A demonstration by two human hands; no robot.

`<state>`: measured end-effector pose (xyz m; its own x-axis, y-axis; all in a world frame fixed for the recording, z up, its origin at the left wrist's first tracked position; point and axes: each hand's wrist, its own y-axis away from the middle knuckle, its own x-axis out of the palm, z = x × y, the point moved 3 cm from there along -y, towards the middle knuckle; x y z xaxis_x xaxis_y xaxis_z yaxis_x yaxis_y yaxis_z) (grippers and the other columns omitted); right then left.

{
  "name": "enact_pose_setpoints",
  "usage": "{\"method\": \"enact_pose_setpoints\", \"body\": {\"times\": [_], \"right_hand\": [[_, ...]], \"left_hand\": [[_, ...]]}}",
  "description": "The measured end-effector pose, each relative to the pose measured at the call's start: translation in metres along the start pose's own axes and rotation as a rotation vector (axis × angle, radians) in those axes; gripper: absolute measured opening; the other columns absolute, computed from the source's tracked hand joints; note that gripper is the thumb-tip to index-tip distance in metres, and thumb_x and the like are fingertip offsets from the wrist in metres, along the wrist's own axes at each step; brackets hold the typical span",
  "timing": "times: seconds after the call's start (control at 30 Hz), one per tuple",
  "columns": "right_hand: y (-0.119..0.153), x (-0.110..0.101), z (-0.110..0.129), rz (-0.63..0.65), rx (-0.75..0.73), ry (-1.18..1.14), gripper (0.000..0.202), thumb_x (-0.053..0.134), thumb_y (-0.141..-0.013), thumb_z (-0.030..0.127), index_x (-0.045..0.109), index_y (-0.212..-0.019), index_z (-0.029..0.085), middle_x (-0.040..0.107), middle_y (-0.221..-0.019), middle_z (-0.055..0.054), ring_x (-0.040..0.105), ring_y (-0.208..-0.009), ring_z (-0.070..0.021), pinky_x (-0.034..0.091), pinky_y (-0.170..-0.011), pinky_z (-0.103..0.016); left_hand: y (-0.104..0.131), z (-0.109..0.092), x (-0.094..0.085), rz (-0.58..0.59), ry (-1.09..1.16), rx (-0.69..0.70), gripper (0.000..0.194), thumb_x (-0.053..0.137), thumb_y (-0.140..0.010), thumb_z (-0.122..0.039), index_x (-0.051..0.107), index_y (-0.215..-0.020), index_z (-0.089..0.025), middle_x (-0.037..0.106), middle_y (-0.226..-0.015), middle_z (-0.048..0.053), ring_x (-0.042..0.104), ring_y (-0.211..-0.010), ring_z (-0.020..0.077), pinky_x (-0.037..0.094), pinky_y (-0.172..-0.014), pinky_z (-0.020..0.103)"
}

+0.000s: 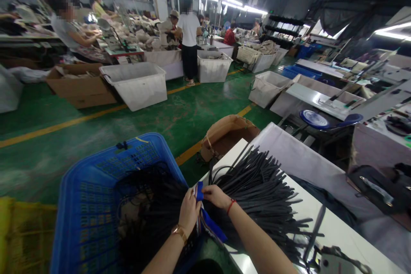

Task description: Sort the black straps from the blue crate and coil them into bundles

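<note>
My left hand (190, 210), with a watch on the wrist, is closed on a blue-and-white strip (213, 226) that looks like fabric or soft packaging. My right hand (218, 197), wearing a red string bracelet, pinches the same strip close to the left fingertips. The strip's lower end hangs below both hands. Just right of them, a thick heap of long black straps (260, 186) lies fanned over a white tabletop (342, 233). More dark strips (160, 197) fill the blue plastic basket (72, 188) on the left. Whether the strip wraps around any straps is hidden by my fingers.
A yellow crate (27, 235) stands at lower left. Beyond the table corner sits an open cardboard box (212, 137). White bins (141, 90) line the green floor's far side, where people work at sewing tables. Part of a machine (337, 261) shows at lower right.
</note>
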<state>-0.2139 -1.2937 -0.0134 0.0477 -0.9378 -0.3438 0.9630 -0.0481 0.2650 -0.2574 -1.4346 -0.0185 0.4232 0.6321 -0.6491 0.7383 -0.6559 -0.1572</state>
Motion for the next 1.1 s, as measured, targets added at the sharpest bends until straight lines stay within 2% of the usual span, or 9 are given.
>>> {"method": "enact_pose_setpoints", "body": {"times": [0.23,0.33,0.53,0.67,0.77,0.83,0.93,1.03,1.1], "right_hand": [[-0.017,-0.005,0.011,0.072,-0.095,0.226,0.017,0.057,-0.076,0.02,0.071,-0.087,0.02,0.064,-0.087,-0.002,0.057,-0.084,-0.015,0.044,-0.079,-0.023],[-0.016,-0.006,0.018,0.126,-0.143,0.27,0.018,0.057,-0.077,0.017,0.07,-0.09,0.021,0.063,-0.089,-0.002,0.057,-0.087,-0.0143,0.044,-0.081,-0.023],[-0.014,-0.001,0.037,0.098,-0.197,0.494,0.017,0.05,-0.081,0.014,0.066,-0.084,0.019,0.061,-0.088,-0.001,0.057,-0.084,-0.0129,0.044,-0.076,-0.021],[-0.014,0.007,0.056,0.134,-0.261,0.762,0.022,0.042,-0.085,0.014,0.063,-0.089,0.017,0.059,-0.094,-0.005,0.057,-0.081,-0.0146,0.044,-0.069,-0.022],[-0.012,0.014,0.064,0.126,-0.312,0.898,0.024,0.042,-0.085,0.014,0.061,-0.098,0.016,0.058,-0.107,-0.009,0.055,-0.092,-0.0198,0.045,-0.069,-0.024],[-0.012,0.015,0.063,0.082,-0.29,0.865,0.026,0.041,-0.086,0.014,0.06,-0.103,0.018,0.057,-0.111,-0.009,0.055,-0.096,-0.0204,0.045,-0.073,-0.025],[-0.015,0.011,0.057,0.037,-0.213,0.637,0.027,0.039,-0.086,0.014,0.06,-0.102,0.02,0.059,-0.104,-0.006,0.056,-0.094,-0.0172,0.045,-0.081,-0.026],[-0.02,0.007,0.053,0.132,-0.202,0.43,0.022,0.041,-0.085,0.014,0.063,-0.087,0.019,0.061,-0.091,-0.005,0.057,-0.089,-0.0164,0.045,-0.082,-0.027],[-0.022,0.005,0.057,0.176,-0.208,0.423,0.021,0.042,-0.084,0.014,0.062,-0.081,0.019,0.061,-0.087,-0.005,0.057,-0.085,-0.0165,0.046,-0.078,-0.027]], "left_hand": [[0.008,0.012,-0.001,-0.114,0.035,-0.116,0.036,0.04,-0.084,-0.018,0.049,-0.118,-0.015,0.05,-0.12,0.013,0.046,-0.117,0.0263,0.039,-0.1,0.05],[0.007,0.011,-0.004,-0.112,0.067,-0.129,0.032,0.041,-0.084,-0.019,0.053,-0.113,-0.017,0.052,-0.117,0.012,0.048,-0.115,0.0254,0.04,-0.1,0.049],[-0.003,0.011,-0.018,-0.068,0.128,-0.133,0.021,0.048,-0.079,-0.018,0.059,-0.097,-0.017,0.058,-0.109,0.011,0.053,-0.11,0.0245,0.04,-0.1,0.047],[-0.007,0.015,-0.022,-0.051,0.146,-0.18,0.029,0.055,-0.069,-0.013,0.059,-0.097,-0.015,0.06,-0.108,0.011,0.054,-0.109,0.0262,0.04,-0.1,0.048],[-0.006,0.016,-0.021,-0.06,0.156,-0.226,0.043,0.054,-0.066,-0.01,0.057,-0.108,-0.013,0.058,-0.115,0.014,0.051,-0.115,0.0266,0.037,-0.103,0.048],[-0.002,0.015,-0.021,-0.068,0.164,-0.247,0.053,0.052,-0.067,-0.009,0.052,-0.119,-0.012,0.054,-0.124,0.015,0.046,-0.121,0.026,0.033,-0.107,0.047],[0.004,0.014,-0.02,-0.066,0.177,-0.263,0.059,0.05,-0.068,-0.01,0.048,-0.127,-0.012,0.052,-0.129,0.014,0.044,-0.124,0.0247,0.032,-0.108,0.045],[0.009,0.013,-0.02,-0.074,0.188,-0.275,0.062,0.049,-0.068,-0.009,0.045,-0.13,-0.011,0.05,-0.132,0.015,0.042,-0.125,0.0254,0.03,-0.109,0.045],[0.009,0.012,-0.022,-0.079,0.201,-0.279,0.062,0.049,-0.068,-0.009,0.045,-0.13,-0.012,0.05,-0.132,0.015,0.042,-0.125,0.026,0.03,-0.109,0.047]]}}
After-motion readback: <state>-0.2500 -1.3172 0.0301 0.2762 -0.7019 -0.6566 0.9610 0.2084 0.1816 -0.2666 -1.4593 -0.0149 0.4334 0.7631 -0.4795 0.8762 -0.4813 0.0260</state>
